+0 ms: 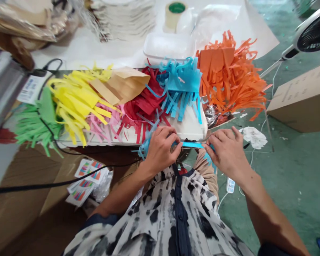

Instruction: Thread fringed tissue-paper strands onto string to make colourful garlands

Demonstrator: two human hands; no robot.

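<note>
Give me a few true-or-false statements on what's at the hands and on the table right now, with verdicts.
The left hand pinches a blue paper strip. True.
The right hand is empty. False: it pinches the same strip.
The orange fringe lies right of the yellow fringe. True.
The fan is at the left of the view. False: it is at the right.
The tape roll lies beyond the white foam tray. True.
</note>
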